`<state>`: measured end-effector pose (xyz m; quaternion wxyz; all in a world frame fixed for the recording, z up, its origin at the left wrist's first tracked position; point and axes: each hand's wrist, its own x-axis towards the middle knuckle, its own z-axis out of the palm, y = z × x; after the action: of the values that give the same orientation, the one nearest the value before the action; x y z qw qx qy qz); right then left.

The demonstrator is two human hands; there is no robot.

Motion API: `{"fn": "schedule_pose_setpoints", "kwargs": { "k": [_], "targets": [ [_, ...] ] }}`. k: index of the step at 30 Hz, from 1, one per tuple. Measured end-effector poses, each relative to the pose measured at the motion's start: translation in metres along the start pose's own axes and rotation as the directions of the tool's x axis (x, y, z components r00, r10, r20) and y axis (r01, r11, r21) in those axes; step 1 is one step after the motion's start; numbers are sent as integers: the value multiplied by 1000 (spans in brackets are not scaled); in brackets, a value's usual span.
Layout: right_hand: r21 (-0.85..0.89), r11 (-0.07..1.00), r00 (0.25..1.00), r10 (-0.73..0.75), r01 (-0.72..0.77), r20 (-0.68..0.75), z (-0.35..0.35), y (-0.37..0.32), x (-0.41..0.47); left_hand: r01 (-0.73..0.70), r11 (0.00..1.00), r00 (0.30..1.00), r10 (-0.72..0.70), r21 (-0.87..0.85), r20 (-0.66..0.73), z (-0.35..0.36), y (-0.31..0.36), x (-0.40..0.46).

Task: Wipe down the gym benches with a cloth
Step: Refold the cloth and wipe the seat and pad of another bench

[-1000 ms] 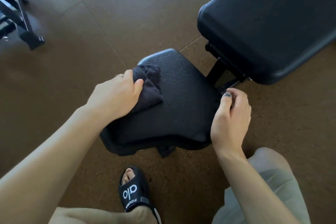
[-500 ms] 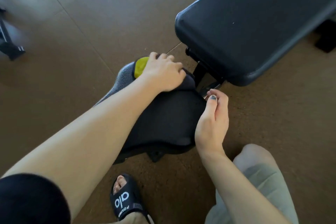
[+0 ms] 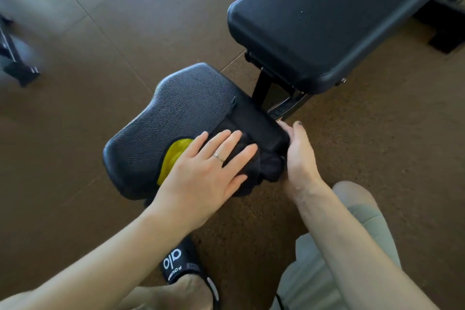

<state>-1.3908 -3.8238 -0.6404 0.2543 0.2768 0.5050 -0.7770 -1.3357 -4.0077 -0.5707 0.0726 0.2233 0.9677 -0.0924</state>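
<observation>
Left hand (image 3: 201,178) flat, spread on cloth (image 3: 254,158); right hand (image 3: 297,156) grips seat (image 3: 176,118) edge. Bunched cloth may slip off.

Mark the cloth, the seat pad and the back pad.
cloth (image 3: 261,168): head view, on the dark bunched folds beyond the fingertips of the left hand (image 3: 208,173).
seat pad (image 3: 181,113): head view, on its bare textured top.
back pad (image 3: 334,17): head view, on its smooth upper surface.

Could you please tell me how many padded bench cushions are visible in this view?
2: the seat pad at centre, under the left hand and cloth, and the long back pad at upper right. More may lie out of frame.
</observation>
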Motion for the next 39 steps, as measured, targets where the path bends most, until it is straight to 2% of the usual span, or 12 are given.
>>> {"fn": "schedule_pose_setpoints", "kwargs": {
  "k": [2, 4, 9, 12, 16, 20, 24, 27, 29, 32, 34, 39],
  "targets": [
    [119, 992, 999, 36, -40, 31, -8, 4, 7, -12, 999, 1000, 13, 39, -13, 0, -4, -7],
    [218, 974, 996, 55, -68, 64, -15, 6, 11, -5, 998, 999, 3, 55, 38, -2, 1, 4],
    [193, 975, 990, 85, -106, 115, -21, -5, 11, 45, 999, 992, -45, 7, 115, -3, 38, 73],
    [287, 946, 984, 113, -150, 141, -33, -11, 7, 53, 999, 986, -54, 13, 155, -7, 54, 107],
    [370, 914, 982, 124, -169, 142, -37, -6, 2, -47, 996, 989, 35, 76, 143, -5, 50, 70],
    [307, 943, 987, 97, -132, 128, -30, 2, -6, -101, 988, 994, 95, 114, 55, 1, 29, 20],
    [117, 993, 1000, 10, -8, -20, -29, -2, -9, -25, 993, 995, 14, 114, 95, 2, 43, 56],
    [44, 996, 991, -73, 78, -110, -37, -9, -7, -15, 990, 988, -6, 138, 154, 0, 62, 100],
    [8, 999, 994, -36, 37, -104, -37, -10, -8, -20, 987, 977, -15, 160, 212, -1, 71, 131],
    [65, 997, 991, 44, -36, -124, -29, -4, -12, 1, 985, 958, -51, 173, 281, -6, 76, 158],
    [86, 995, 991, 62, -52, -118, -23, 1, -16, 5, 988, 970, -42, 154, 238, -4, 70, 152],
    [53, 999, 997, -7, 11, -77, -12, 6, -25, -26, 996, 998, 31, 91, -54, 12, 52, 76]
  ]
}}
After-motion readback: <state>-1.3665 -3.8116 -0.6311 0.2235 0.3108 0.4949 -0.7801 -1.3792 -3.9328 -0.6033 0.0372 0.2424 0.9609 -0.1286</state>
